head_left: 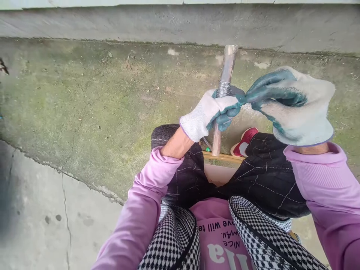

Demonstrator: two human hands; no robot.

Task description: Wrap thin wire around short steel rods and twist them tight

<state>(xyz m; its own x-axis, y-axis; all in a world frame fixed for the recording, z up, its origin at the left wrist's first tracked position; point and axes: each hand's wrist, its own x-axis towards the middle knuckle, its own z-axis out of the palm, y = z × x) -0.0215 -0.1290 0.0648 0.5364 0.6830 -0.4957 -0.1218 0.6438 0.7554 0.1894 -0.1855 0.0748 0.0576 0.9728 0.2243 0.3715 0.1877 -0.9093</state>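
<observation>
A short wooden stick [229,65] stands tilted slightly, its upper end pointing away from me. Thin silvery wire [224,88] is wound in several tight turns around its middle. My left hand [222,110], in a white glove with dark green coating, is wrapped round the stick just below the turns. Beside it, my right hand [295,103], gloved the same way, is closed with thumb and fingers pinched together. Its fingertips meet the left thumb and fingers; whatever lies between them is hidden.
Below the stick's lower end is a yellowish wooden edge [225,157] between my knees, with a small green thing [208,149] near it. A red shoe [245,141] rests on the mossy concrete [112,105]. A low grey wall [140,24] runs along the far side.
</observation>
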